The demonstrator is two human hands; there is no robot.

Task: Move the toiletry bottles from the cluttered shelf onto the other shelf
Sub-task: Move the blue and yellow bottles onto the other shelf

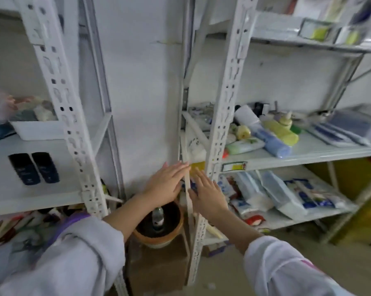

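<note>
With the left hand (165, 184) and right hand (208, 194) both flat and empty between the racks, reach right to the bottles (272, 135) lying on the cluttered shelf (321, 151), gripping one body firmly before carrying it left to the other shelf (58, 189).

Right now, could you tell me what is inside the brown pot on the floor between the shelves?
A small bottle stands upright in the pot, on something dark. The left hand covers the pot's far rim.
</note>
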